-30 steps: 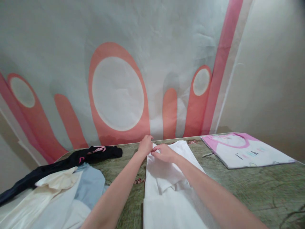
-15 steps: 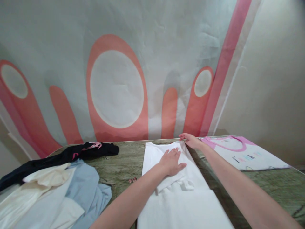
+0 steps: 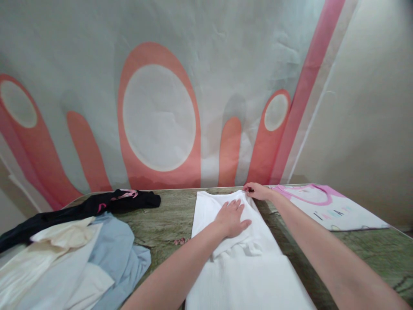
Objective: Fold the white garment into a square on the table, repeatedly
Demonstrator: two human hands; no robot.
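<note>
A white shirt [image 3: 241,280] with a scooped neckline lies lengthwise in front of me, its sides folded in to a long strip. Some fabric is bunched across its middle. My left hand [image 3: 230,218] rests flat on the upper part, fingers spread and pointing away from me. At the far right shoulder corner, my right hand [image 3: 257,190] has thumb and fingers closed in a pinch on the cloth. The exact grip is small in view.
A wooden-patterned table [image 3: 164,224] carries everything. On the left lie a black garment with pink print [image 3: 129,201] and a loose heap of cream and pale blue clothes [image 3: 112,245]. To the right is a folded pink-and-white T-shirt [image 3: 342,211]. A printed backdrop [image 3: 209,64] hangs behind.
My right hand has closed its fingers at the shirt's far right corner, where they were stretched out before. My left hand stays flat in the same place.
</note>
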